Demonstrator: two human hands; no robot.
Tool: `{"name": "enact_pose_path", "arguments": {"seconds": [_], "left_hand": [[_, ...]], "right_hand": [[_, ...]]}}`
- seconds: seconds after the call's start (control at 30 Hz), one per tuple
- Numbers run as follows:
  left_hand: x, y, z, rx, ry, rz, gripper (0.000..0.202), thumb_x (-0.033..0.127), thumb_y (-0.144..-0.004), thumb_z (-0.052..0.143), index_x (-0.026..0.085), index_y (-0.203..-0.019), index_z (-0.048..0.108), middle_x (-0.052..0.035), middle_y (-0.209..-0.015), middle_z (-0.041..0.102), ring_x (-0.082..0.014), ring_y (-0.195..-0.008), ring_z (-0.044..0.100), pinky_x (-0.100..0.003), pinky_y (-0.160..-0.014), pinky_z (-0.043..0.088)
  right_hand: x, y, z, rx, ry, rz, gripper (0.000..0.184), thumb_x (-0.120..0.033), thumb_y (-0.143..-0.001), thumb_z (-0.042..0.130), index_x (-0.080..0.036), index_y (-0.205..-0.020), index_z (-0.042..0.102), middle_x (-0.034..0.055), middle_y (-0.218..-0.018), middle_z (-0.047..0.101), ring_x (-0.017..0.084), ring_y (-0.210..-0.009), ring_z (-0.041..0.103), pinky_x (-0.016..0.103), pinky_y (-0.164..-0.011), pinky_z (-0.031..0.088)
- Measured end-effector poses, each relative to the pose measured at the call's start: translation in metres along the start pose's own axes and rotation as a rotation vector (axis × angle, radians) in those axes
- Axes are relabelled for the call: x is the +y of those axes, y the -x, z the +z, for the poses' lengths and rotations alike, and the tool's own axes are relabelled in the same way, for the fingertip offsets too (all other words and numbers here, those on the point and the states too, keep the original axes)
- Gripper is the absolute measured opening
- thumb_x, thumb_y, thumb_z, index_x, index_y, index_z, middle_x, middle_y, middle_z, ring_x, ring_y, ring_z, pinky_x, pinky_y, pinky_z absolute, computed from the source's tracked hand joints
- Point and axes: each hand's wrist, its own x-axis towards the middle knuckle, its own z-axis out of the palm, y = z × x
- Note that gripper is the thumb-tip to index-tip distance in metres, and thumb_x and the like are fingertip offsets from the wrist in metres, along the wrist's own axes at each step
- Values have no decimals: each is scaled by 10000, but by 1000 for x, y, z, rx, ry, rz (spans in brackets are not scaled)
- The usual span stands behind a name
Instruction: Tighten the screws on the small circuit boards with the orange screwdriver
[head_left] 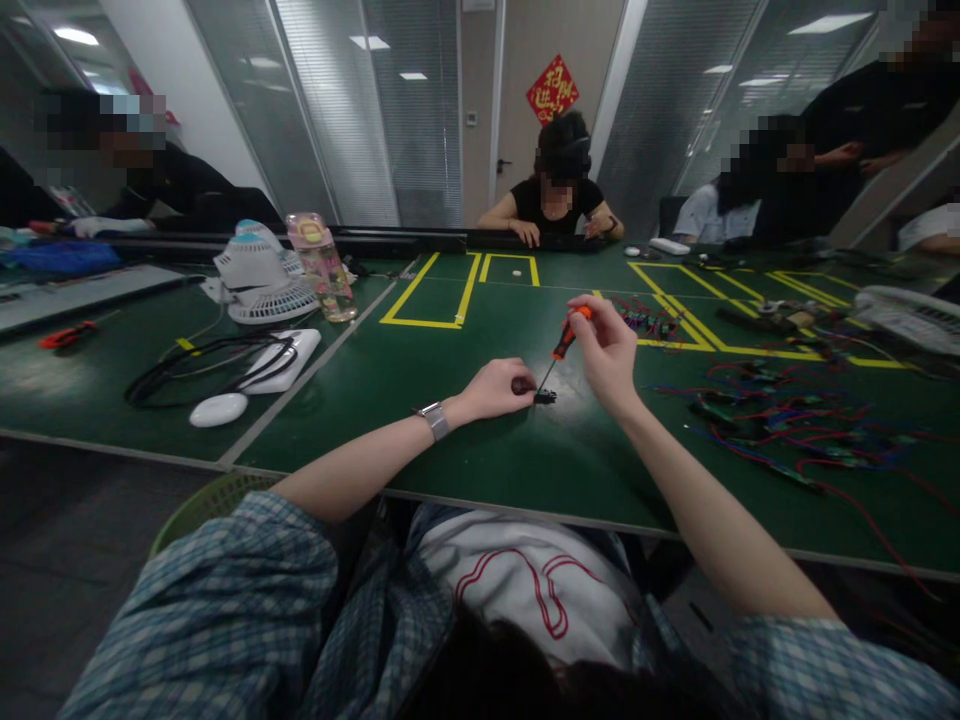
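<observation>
My right hand (606, 352) is closed around the orange and black handle of a screwdriver (564, 345). The thin shaft slants down and left, and its tip meets a small dark part with a bit of green (545, 396) on the green table. From the left, my left hand (501, 388) pinches that small part at its left end and rests against the tabletop. A dark rounded piece shows at the fingers of that hand; I cannot tell if it belongs to the same part. The exact kind of the small part is too small to make out.
Circuit boards with red and blue wires (810, 420) lie at the right. To the left are a white fan (259, 275), a bottle (324, 265), a white mouse (218, 409), black cables (217, 370) and another screwdriver (67, 336). Several people sit or stand around the table.
</observation>
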Motion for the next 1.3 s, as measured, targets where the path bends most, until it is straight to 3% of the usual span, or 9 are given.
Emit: {"name": "enact_pose_path", "arguments": {"seconds": [0.1, 0.23, 0.43, 0.67, 0.83, 0.97, 1.07, 1.3], "left_hand": [[0, 0, 0, 5, 4, 2, 76, 186, -785, 666, 139, -813, 718, -20, -785, 648, -122, -692, 580, -217, -623, 433], [0, 0, -1, -6, 9, -11, 87, 194, -792, 659, 139, -820, 721, -28, -808, 664, -127, -707, 591, -219, -638, 446], [0, 1, -1, -7, 14, -27, 103, 201, -791, 662, 143, -841, 731, -37, -843, 670, -131, -724, 602, -220, -657, 462], [2, 1, -1, -19, 24, -37, 112, 208, -795, 658, 141, -841, 736, -33, -831, 653, -122, -697, 591, -212, -631, 460], [2, 1, -1, 3, 9, -27, 106, 193, -787, 655, 141, -831, 736, -30, -818, 651, -123, -701, 597, -214, -643, 464], [1, 1, 0, 7, 11, -28, 92, 170, -772, 664, 140, -827, 731, -28, -808, 655, -123, -703, 597, -213, -649, 465], [1, 1, 0, 10, 21, -19, 87, 164, -770, 665, 138, -823, 729, -27, -817, 659, -120, -702, 595, -213, -651, 463], [1, 1, -1, 8, 12, -19, 89, 170, -776, 662, 138, -828, 726, -23, -808, 649, -115, -694, 590, -209, -646, 461]], "right_hand": [[-2, 2, -2, -61, -47, 26, 257, -375, -960, 509, -261, -1106, 687, 53, -1089, 707, 183, -961, 686, 375, -882, 545], [-6, 2, -2, -79, -88, 72, 267, -368, -941, 549, -262, -1149, 678, 54, -1080, 733, 188, -922, 714, 389, -869, 564], [-6, -3, -3, -36, -3, 50, 164, -296, -837, 687, -265, -986, 746, 12, -881, 659, 146, -792, 640, 316, -753, 535], [-8, -4, -2, -4, -5, 58, 81, -263, -784, 737, -270, -860, 764, 5, -826, 584, 136, -759, 587, 301, -704, 489], [-14, -15, -4, -169, -38, 157, 119, -325, -827, 687, -234, -871, 749, 12, -821, 615, 124, -681, 588, 282, -633, 483], [-9, -24, -6, -261, -38, 174, 180, -354, -875, 636, -226, -958, 731, 24, -870, 688, 151, -803, 639, 290, -742, 504], [2, -22, -7, -232, -87, 169, 208, -374, -898, 605, -236, -1015, 708, 26, -901, 711, 160, -842, 655, 314, -805, 513], [19, -7, -5, -34, -307, 234, 174, -424, -838, 674, -265, -907, 680, -9, -838, 658, 138, -771, 626, 296, -757, 525]]}}
